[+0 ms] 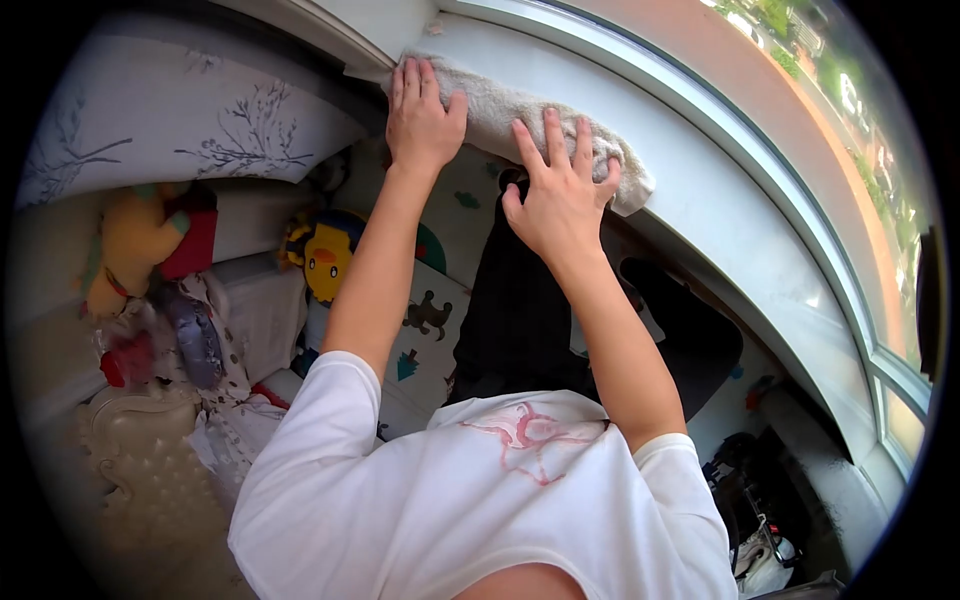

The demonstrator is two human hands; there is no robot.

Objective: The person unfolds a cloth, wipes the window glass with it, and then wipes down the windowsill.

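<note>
A light beige towel lies folded lengthwise along the white window sill. My left hand rests on the towel's left end, its fingers stretched toward the window frame and the thumb apart. Farther right, my right hand presses on the towel with fingers spread. The towel's right end shows just past my right fingers, at the sill's inner edge. Both palms face down, and neither hand grips the cloth.
The curved window runs along the right. A pale curtain with dark branch prints hangs at left. Below are a yellow plush toy, a yellow duck-faced item, a patterned mat and a tufted headboard. Dark clutter lies at lower right.
</note>
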